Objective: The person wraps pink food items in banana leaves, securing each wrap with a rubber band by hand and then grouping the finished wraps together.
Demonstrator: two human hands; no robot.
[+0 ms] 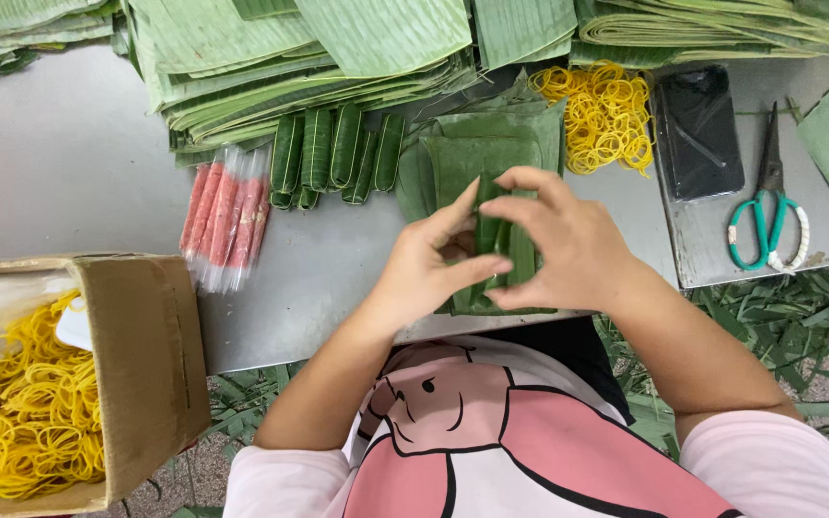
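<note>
My left hand (429, 264) and my right hand (558, 245) meet over a small stack of cut green leaf pieces (477, 153) at the front edge of the grey metal table (59, 163). Between their fingers both hands grip a narrow leaf-wrapped roll (491, 230), its leaf partly folded round it. Several finished green leaf rolls (333, 153) lie side by side just left of the stack. Further left lie pink sausage sticks in clear wrappers (227, 216).
Tall stacks of large green leaves (290, 58) fill the back of the table. A heap of yellow rubber bands (606, 110), a black phone (698, 129) and green-handled scissors (769, 216) lie at right. A cardboard box (146, 355) of yellow rubber bands stands at lower left. Leaf scraps (779, 317) litter the floor.
</note>
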